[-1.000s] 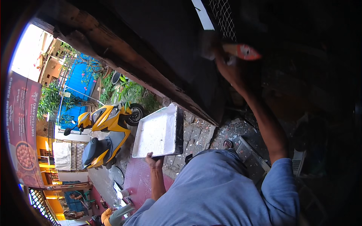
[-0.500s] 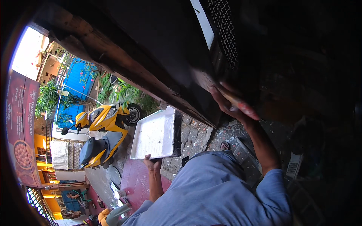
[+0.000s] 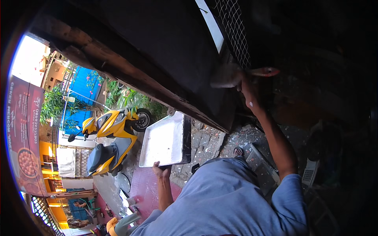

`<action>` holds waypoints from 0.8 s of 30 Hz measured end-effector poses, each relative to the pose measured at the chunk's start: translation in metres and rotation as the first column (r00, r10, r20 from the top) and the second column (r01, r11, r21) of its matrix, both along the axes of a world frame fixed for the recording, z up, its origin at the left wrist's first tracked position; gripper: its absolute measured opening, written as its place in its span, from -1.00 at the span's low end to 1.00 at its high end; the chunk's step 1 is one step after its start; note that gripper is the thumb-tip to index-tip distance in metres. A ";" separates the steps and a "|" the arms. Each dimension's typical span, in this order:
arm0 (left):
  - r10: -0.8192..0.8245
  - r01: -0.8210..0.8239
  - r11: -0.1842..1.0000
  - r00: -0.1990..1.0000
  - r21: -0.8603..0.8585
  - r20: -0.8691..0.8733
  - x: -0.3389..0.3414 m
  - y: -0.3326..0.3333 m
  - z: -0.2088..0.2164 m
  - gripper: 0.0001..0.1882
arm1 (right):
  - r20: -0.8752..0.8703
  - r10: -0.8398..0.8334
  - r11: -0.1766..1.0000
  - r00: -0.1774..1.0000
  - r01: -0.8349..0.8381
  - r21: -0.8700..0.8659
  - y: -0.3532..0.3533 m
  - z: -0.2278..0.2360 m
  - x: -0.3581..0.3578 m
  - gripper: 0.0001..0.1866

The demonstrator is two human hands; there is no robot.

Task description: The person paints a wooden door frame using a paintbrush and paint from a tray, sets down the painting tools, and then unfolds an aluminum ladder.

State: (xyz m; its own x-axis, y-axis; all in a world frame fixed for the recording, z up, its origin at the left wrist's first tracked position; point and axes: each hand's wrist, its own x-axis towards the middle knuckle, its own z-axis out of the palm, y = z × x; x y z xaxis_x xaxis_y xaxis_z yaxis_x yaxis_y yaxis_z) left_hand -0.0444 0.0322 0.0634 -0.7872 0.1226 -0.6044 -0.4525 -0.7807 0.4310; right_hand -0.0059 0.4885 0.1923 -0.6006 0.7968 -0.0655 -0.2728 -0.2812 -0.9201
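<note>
My left hand (image 3: 162,170) grips the near edge of a rectangular tray (image 3: 185,137) with dark outer sides, thumb over the rim. White paint or a white coating covers the tray's inside. My right hand (image 3: 245,83), raised higher and in shadow, is closed round a paintbrush (image 3: 265,72) with a reddish handle tip. Its broad, pale bristles are blurred against a dark flat panel (image 3: 173,51); whether they touch it I cannot tell. A small white spot shows on my right wrist.
A worn wooden edge (image 3: 130,82) runs along the panel. Wire mesh (image 3: 233,31) is above right. A yellow scooter (image 3: 118,133) stands left, before a blue sheet (image 3: 82,84) and plants. Debris and a grey frame (image 3: 262,157) lie on the broken paving. Another person (image 3: 118,226) is at lower left.
My right hand has moved up, and the paintbrush has turned from slanting to nearly level, its handle pointing right. My left hand still holds the tray in about the same place.
</note>
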 end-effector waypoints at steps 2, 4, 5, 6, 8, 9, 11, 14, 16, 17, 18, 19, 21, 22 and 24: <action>0.009 -0.009 1.000 1.000 0.018 0.014 0.000 0.007 0.007 -0.38 | -0.058 -0.011 0.999 0.998 0.014 0.048 0.000 -0.007 -0.003 -0.80; 0.001 -0.002 0.999 1.000 0.042 0.013 -0.001 0.004 0.001 -0.37 | -0.161 0.005 0.993 0.987 0.014 0.117 0.001 0.008 -0.011 -0.79; -0.007 0.006 0.998 1.000 0.062 0.013 -0.002 0.002 -0.002 -0.37 | -0.259 0.027 0.983 0.965 0.021 0.180 0.001 0.026 -0.014 -0.79; -0.008 0.007 0.998 1.000 0.063 0.013 -0.002 -0.001 -0.004 -0.37 | -0.231 0.012 0.928 0.973 0.075 0.366 0.000 0.051 -0.015 -0.80; 0.003 -0.003 1.000 1.000 0.013 -0.010 -0.001 -0.007 -0.007 -0.36 | -0.207 -0.004 0.834 0.978 0.117 0.540 0.001 0.098 -0.013 -0.81; 0.000 0.000 1.000 1.000 0.016 -0.008 0.001 -0.005 -0.006 -0.36 | -0.299 0.002 0.640 0.954 0.228 0.734 0.003 0.115 -0.010 -0.86; -0.013 0.017 0.997 0.998 0.074 -0.057 0.001 -0.001 -0.004 -0.36 | -0.385 0.034 0.390 0.922 0.342 0.855 0.002 0.130 -0.002 -0.76; -0.001 0.002 0.999 1.000 0.041 -0.022 -0.001 -0.004 -0.007 -0.34 | -0.110 -0.028 0.777 0.994 0.091 0.623 -0.017 0.121 0.008 -0.75; 0.003 -0.003 0.999 1.000 0.034 -0.007 0.000 0.001 -0.002 -0.35 | -0.046 0.013 0.979 0.999 -0.003 0.205 -0.030 0.064 0.008 -0.77; 0.010 -0.010 1.000 1.000 0.021 0.009 0.000 0.005 0.001 -0.37 | 0.039 -0.045 0.982 0.998 0.037 0.187 -0.034 0.030 0.011 -0.73; 0.019 -0.019 1.000 1.000 0.024 0.002 0.001 0.004 0.001 -0.37 | 0.044 -0.005 1.000 0.999 0.005 0.011 -0.038 0.011 0.017 -0.76; 0.018 -0.018 1.000 1.000 0.025 -0.010 0.001 0.005 0.001 -0.37 | 0.047 0.025 0.986 0.999 -0.017 -0.165 -0.037 -0.003 0.023 -0.76; 0.006 -0.005 1.000 1.000 0.027 -0.028 0.000 0.008 0.002 -0.37 | 0.059 -0.017 0.997 0.998 0.021 -0.069 -0.024 -0.032 0.019 -0.77; 0.002 0.000 0.999 1.000 0.046 -0.030 -0.001 0.007 0.003 -0.36 | 0.071 -0.053 0.998 0.996 0.052 0.024 -0.022 -0.040 0.015 -0.77; -0.024 0.027 0.997 0.999 0.072 -0.033 -0.004 0.013 0.001 -0.36 | -0.066 -0.154 0.889 0.986 0.168 0.426 -0.003 -0.036 0.000 -0.79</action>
